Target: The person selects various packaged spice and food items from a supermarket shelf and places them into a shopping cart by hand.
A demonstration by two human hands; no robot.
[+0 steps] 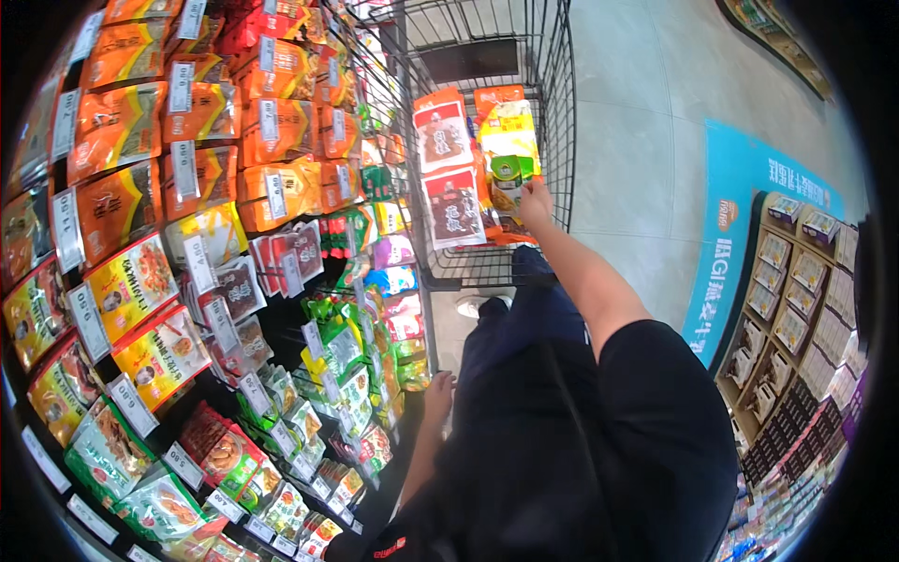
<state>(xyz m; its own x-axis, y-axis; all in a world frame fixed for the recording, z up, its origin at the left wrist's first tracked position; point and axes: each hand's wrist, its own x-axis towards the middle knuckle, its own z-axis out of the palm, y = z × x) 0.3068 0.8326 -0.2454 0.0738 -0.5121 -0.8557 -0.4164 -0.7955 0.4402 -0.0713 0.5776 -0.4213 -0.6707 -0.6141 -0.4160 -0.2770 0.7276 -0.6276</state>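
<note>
My right hand [537, 205] reaches into the wire shopping cart [567, 140]. Its fingers pinch the edge of a green and yellow seasoning packet [511, 168], which lies over other packets on the cart's right side. Under and beyond it is a yellow packet [507, 123], with an orange packet [495, 96] behind. Two red and white spice packets [453, 209] lie flat along the cart's left side, on top of orange ones. Low beside the shelf, my left hand [440, 395] hangs with curled fingers. Whether it touches anything there is unclear.
To my left, a packed shelf rack holds orange spice pouches [116, 126], yellow packets [161, 355] and green packets [109, 449] on hooks with price tags [89, 322]. Grey floor tiles [625, 161] lie right of the cart. Beyond them stands a wooden display shelf [772, 281] of boxes.
</note>
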